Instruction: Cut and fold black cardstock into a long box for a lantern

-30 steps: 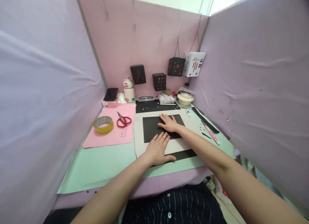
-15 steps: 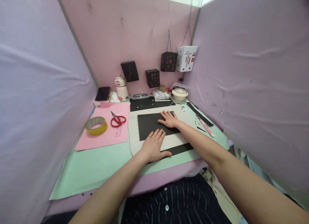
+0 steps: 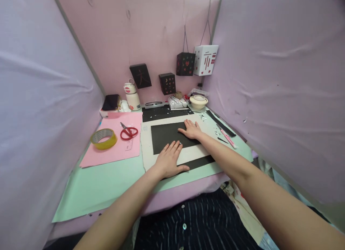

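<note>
A sheet of black paper (image 3: 164,136) lies flat on a larger white board (image 3: 147,138) in front of me. My left hand (image 3: 169,159) rests with fingers spread over the near edge of the black sheet, its thumb reaching toward a black paper strip (image 3: 201,162) along the board's near side. Flat on the far right part of the sheet is my right hand (image 3: 191,130), fingers outstretched. Neither hand grips anything. A small pale spot shows beside the left fingertips, too small to name.
Left, pink paper (image 3: 107,158) bears yellow tape (image 3: 104,139) and red-handled scissors (image 3: 129,132). Right are a pink craft knife (image 3: 228,137), black strip (image 3: 221,123) and paper scraps. Behind stand a bottle (image 3: 132,99) and a bowl (image 3: 198,102); a black lantern (image 3: 185,64) and white lantern (image 3: 207,60) hang above.
The view has shifted slightly, so everything sits a little further left and higher. My right hand has slid a bit along the black sheet, away from my left hand, which stays in place.
</note>
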A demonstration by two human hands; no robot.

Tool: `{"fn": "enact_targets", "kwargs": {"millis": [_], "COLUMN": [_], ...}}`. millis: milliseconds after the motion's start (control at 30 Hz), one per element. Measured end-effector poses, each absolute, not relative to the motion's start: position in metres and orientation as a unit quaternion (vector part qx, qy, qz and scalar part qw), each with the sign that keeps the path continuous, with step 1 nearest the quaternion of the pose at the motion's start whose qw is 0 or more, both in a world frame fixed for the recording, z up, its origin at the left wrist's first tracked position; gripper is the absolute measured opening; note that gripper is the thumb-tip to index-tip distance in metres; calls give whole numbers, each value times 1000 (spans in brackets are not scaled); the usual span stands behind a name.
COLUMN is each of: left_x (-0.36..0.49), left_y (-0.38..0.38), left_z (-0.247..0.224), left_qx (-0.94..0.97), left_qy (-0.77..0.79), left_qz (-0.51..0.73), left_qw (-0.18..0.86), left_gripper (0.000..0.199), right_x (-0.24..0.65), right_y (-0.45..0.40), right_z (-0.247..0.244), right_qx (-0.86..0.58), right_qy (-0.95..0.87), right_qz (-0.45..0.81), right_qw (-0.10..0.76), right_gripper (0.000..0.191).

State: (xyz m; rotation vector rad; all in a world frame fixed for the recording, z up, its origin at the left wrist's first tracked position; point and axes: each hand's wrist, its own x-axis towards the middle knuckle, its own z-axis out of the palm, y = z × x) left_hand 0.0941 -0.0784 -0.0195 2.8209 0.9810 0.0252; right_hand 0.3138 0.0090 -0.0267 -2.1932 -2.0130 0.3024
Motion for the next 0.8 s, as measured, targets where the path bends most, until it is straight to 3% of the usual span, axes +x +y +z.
{"fn": "enact_targets", "kwargs": {"millis": [400, 600, 800], "left_x": [94, 95, 93], "left_y": [-78, -78, -76], "left_z": [-20, -20, -14], "left_qx": [943, 942, 940], "left_qy": [323, 325, 324], "left_qz": [16, 16, 9], "left_qw": [83, 86, 105], "left_gripper": [107, 105, 96], "right_x": [357, 376, 373], "right_y": [-6, -67, -85], "right_z": [-2, -9, -15], "right_qx": [-667, -534, -572], "right_qy": [-723, -803, -772], "right_qz": [105, 196, 209], "right_qw": [150, 180, 179], "right_gripper": [71, 45, 40]}}
